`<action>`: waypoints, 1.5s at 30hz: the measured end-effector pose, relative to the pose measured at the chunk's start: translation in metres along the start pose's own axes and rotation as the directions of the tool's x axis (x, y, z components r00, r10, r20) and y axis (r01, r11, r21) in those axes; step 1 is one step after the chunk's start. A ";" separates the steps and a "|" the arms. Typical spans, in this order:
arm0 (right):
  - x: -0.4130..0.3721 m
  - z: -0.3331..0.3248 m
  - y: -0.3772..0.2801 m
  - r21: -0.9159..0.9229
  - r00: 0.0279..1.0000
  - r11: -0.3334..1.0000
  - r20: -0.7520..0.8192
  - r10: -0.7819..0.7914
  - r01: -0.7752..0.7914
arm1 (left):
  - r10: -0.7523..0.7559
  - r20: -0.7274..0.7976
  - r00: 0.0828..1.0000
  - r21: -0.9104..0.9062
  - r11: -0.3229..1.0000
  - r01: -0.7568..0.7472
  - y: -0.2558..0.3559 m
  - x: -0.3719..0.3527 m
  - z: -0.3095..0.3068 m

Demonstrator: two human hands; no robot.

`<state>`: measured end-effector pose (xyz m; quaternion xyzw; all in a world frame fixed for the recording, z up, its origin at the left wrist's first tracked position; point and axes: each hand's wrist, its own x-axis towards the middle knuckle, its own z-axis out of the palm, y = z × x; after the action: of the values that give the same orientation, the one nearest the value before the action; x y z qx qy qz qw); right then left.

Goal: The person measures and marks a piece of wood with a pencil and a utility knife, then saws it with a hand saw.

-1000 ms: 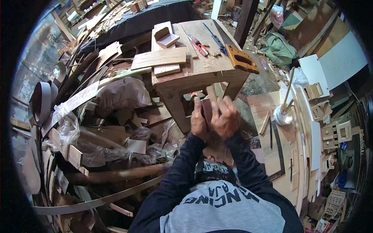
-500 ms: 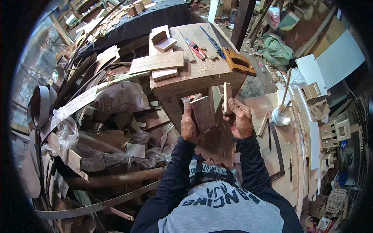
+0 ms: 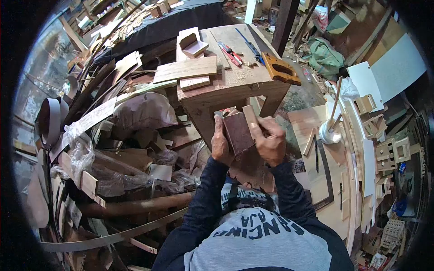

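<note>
Left hand (image 3: 220,145) grips the dark panel (image 3: 238,133), right hand (image 3: 271,143) pinches a pale strip (image 3: 249,114) to its right edge — placed, seemingly unfastened.

- The bench (image 3: 235,88) stands just ahead of the left hand (image 3: 220,147) and right hand (image 3: 272,145); its legs and front edge block the way forward.
- The panel (image 3: 238,133) and strip (image 3: 250,115) they grip fill the gap between the hands.
- Left of the hands, a heap of offcuts (image 3: 149,140) crowds close.
- Right of them, a flat board (image 3: 303,124) lies open, up to a tin of sticks (image 3: 329,133).
</note>
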<state>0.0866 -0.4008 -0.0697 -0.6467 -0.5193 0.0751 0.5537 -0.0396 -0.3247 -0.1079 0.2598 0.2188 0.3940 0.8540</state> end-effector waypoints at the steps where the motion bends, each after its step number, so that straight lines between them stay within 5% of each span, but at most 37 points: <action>1: -0.002 0.004 -0.003 -0.078 0.999 0.996 0.009 -0.046 0.047 | 0.005 -0.006 1.000 0.010 1.000 -0.005 -0.004 0.001 -0.001; 5: -0.008 0.012 -0.015 -0.316 0.985 0.934 0.078 -0.151 0.169 | -0.020 -0.064 0.998 0.029 0.999 0.022 -0.012 0.004 -0.011; 14: -0.032 0.015 -0.016 -0.293 0.975 0.940 0.183 -0.123 0.174 | 0.061 -0.132 0.989 -0.065 0.995 -0.070 -0.002 0.007 -0.007; 19: -0.015 0.013 -0.007 -0.210 0.996 0.976 0.081 -0.038 0.054 | 0.068 -0.042 0.997 -0.045 0.997 -0.070 -0.009 0.008 -0.012; 31: -0.023 -0.010 0.008 -0.152 0.969 0.967 0.173 -0.179 0.206 | 0.023 0.018 1.000 0.090 0.996 -0.025 -0.003 0.012 -0.010; 35: -0.021 -0.001 0.007 -0.020 0.986 0.994 0.129 0.107 -0.105 | 0.022 -0.031 0.999 -0.026 0.999 -0.023 -0.011 0.015 0.000; 39: -0.012 0.002 0.004 0.060 0.970 0.974 0.122 0.211 -0.220 | 0.000 0.015 1.000 -0.078 0.997 0.001 -0.020 0.016 0.003; 45: -0.018 0.011 0.004 0.053 0.984 0.983 0.032 0.175 -0.177 | -0.005 -0.011 1.000 -0.121 0.993 0.003 -0.016 0.014 0.010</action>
<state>0.0732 -0.4071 -0.0857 -0.6732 -0.4651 0.1470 0.5557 -0.0167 -0.3252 -0.1120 0.2047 0.2000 0.4063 0.8678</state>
